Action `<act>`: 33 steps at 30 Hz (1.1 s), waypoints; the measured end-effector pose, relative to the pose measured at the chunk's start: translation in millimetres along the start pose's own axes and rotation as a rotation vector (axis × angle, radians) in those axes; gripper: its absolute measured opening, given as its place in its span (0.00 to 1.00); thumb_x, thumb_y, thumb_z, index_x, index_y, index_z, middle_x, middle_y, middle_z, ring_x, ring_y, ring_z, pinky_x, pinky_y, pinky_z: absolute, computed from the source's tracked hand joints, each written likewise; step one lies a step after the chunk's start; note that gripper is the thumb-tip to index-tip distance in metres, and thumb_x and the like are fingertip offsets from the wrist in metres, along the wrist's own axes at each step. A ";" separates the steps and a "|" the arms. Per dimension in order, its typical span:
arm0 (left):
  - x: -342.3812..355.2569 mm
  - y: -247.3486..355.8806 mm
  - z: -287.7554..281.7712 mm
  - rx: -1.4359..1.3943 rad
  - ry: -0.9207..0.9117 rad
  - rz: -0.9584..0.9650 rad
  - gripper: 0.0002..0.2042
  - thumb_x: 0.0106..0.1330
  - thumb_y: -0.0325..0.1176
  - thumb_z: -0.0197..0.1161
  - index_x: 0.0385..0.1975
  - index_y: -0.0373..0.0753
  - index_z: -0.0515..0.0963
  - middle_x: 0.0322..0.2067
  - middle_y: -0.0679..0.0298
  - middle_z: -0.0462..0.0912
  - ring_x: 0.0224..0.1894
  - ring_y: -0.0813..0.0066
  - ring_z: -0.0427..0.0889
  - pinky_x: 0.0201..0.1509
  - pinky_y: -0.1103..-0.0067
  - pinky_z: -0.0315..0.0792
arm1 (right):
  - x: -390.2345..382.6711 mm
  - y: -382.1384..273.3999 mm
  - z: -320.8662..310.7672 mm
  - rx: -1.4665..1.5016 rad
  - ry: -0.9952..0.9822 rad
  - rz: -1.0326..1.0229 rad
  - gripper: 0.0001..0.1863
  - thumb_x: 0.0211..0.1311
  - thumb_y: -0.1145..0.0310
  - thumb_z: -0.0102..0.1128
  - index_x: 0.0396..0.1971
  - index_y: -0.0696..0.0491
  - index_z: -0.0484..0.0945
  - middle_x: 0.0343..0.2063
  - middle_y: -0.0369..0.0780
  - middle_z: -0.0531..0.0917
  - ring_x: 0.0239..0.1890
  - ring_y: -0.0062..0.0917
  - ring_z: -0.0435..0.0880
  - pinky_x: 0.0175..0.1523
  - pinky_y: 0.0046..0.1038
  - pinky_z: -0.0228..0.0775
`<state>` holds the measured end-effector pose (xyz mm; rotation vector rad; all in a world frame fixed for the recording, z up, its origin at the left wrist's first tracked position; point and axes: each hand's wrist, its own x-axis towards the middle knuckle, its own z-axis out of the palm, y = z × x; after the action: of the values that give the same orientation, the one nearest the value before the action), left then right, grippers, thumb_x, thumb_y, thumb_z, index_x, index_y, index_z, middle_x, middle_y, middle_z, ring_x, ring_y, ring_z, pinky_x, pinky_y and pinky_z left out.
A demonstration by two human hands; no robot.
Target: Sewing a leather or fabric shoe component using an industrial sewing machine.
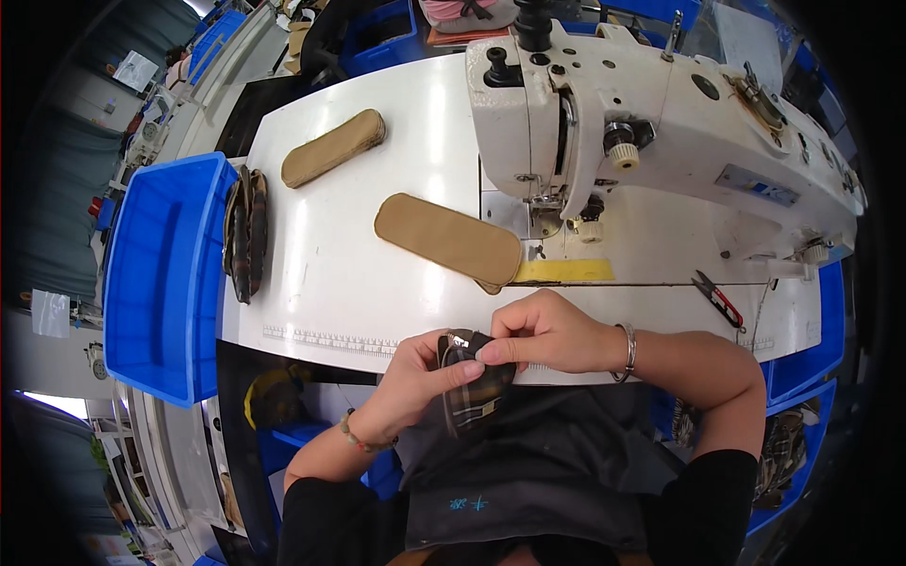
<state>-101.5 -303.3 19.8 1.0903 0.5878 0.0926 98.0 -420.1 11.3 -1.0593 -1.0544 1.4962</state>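
A dark plaid fabric piece (479,394) is held up at the table's front edge, above my lap. My left hand (420,370) grips its left side, the thumb lying across its front. At its top right edge my right hand (549,332) pinches the cloth between thumb and fingers. A small pale patch shows near the top of the cloth; the rest of its far side is hidden. Just beyond my hands, long tan rounded pads (448,238) lie overlapped on the white table (330,255), close to the needle area of the white sewing machine (651,123).
Another stack of tan pads (332,149) lies further back left. Folded dark plaid pieces (247,236) lean by a blue bin (156,283) at the left. Red-handled thread snips (719,300) lie right of my hands. A yellow strip (566,271) sits before the needle.
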 end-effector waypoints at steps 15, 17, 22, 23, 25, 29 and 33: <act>0.4 -13.5 8.6 -0.314 -0.177 -0.065 0.08 0.65 0.22 0.65 0.43 0.31 0.82 0.41 0.58 0.86 0.43 0.74 0.85 0.50 0.77 0.80 | -0.7 -6.2 1.2 0.055 -0.006 0.004 0.18 0.69 0.61 0.62 0.21 0.55 0.78 0.18 0.29 0.74 0.22 0.10 0.70 0.29 0.18 0.65; 3.0 -11.8 6.1 -0.283 -0.210 -0.044 0.07 0.64 0.21 0.65 0.41 0.30 0.82 0.40 0.59 0.86 0.42 0.75 0.85 0.49 0.78 0.79 | -0.2 -5.6 0.9 0.060 -0.006 0.006 0.17 0.69 0.61 0.63 0.21 0.55 0.78 0.18 0.28 0.74 0.23 0.10 0.70 0.29 0.18 0.65; 6.6 -4.9 -2.6 -0.119 -0.276 0.032 0.07 0.61 0.21 0.68 0.38 0.29 0.83 0.36 0.61 0.86 0.39 0.79 0.83 0.46 0.81 0.78 | 1.4 1.6 0.3 0.008 -0.092 -0.039 0.13 0.65 0.65 0.67 0.24 0.57 0.81 0.20 0.28 0.77 0.26 0.09 0.68 0.32 0.18 0.62; 7.3 -4.4 -6.1 -0.041 -0.305 0.042 0.07 0.60 0.21 0.69 0.38 0.29 0.83 0.36 0.62 0.85 0.39 0.80 0.83 0.45 0.81 0.78 | 1.7 -0.1 -0.1 0.007 -0.091 -0.043 0.13 0.65 0.65 0.67 0.24 0.57 0.81 0.20 0.28 0.77 0.26 0.09 0.68 0.32 0.18 0.62; 5.2 -3.3 -9.0 0.048 -0.301 0.039 0.10 0.58 0.22 0.71 0.39 0.29 0.83 0.34 0.64 0.85 0.37 0.82 0.81 0.42 0.84 0.76 | 2.3 -6.0 0.0 -0.109 -0.106 -0.089 0.12 0.65 0.65 0.67 0.25 0.57 0.81 0.20 0.29 0.78 0.26 0.09 0.70 0.32 0.18 0.63; -6.8 -8.4 2.8 -0.016 -0.055 0.029 0.10 0.63 0.27 0.69 0.41 0.32 0.81 0.33 0.67 0.83 0.34 0.84 0.78 0.37 0.84 0.72 | 1.8 -5.0 -4.9 -0.100 -0.041 -0.059 0.12 0.63 0.65 0.69 0.25 0.58 0.81 0.19 0.30 0.79 0.25 0.09 0.71 0.31 0.18 0.64; -15.4 -23.2 -2.1 -0.047 0.097 0.290 0.11 0.72 0.37 0.58 0.37 0.33 0.77 0.32 0.69 0.78 0.35 0.83 0.73 0.41 0.83 0.67 | -7.0 3.3 4.2 -0.149 -0.072 -0.155 0.13 0.62 0.64 0.70 0.24 0.57 0.82 0.19 0.31 0.80 0.23 0.10 0.72 0.28 0.20 0.64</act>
<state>-120.4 -318.0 5.6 1.1246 0.5082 0.4110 94.1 -427.9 9.9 -1.0080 -1.2857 1.3561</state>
